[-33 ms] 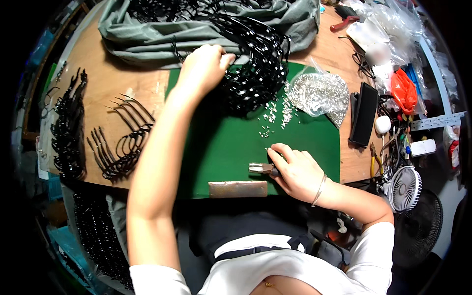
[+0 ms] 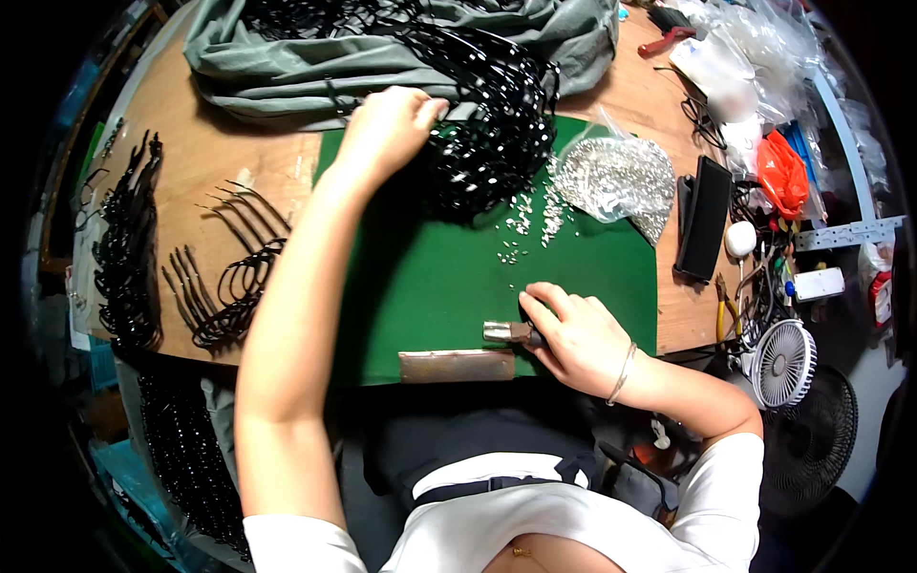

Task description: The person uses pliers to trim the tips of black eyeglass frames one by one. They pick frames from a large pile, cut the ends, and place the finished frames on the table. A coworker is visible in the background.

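Reaching stage, by the look of it: left hand (image 2: 387, 129) stretched to the green mat's (image 2: 430, 286) far edge, fingers closing on the heap of black studded headbands (image 2: 492, 124); drawing one clear likely follows. Glossy, tangled. Right hand (image 2: 578, 334) clamped on a small metal tool (image 2: 506, 332) near the front edge.

Black studded headbands (image 2: 487, 134) beside the left hand (image 2: 382, 129); green mat (image 2: 430, 286) under both hands; silver studs (image 2: 611, 177) beyond the right hand (image 2: 573, 334); grey-green cloth (image 2: 287, 67) past the left; brown wooden table (image 2: 205, 162).
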The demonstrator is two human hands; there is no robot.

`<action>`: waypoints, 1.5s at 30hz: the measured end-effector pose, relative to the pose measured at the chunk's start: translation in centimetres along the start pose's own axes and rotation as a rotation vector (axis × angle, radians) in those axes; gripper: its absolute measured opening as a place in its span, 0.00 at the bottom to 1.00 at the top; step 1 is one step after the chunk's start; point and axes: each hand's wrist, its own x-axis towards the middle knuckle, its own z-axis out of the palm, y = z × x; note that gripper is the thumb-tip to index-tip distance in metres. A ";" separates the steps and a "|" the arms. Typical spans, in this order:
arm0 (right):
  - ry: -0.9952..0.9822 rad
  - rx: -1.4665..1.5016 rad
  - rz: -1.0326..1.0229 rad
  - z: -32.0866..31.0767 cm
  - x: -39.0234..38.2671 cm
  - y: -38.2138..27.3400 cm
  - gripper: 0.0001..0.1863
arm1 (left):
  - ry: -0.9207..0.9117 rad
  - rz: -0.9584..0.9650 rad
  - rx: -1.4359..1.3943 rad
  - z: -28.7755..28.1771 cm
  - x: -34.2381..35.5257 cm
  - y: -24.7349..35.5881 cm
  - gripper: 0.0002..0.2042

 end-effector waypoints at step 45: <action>0.302 0.958 0.122 -1.2 0.2 -3.4 0.07 | 0.175 -0.155 -0.882 0.2 -21.3 12.3 0.43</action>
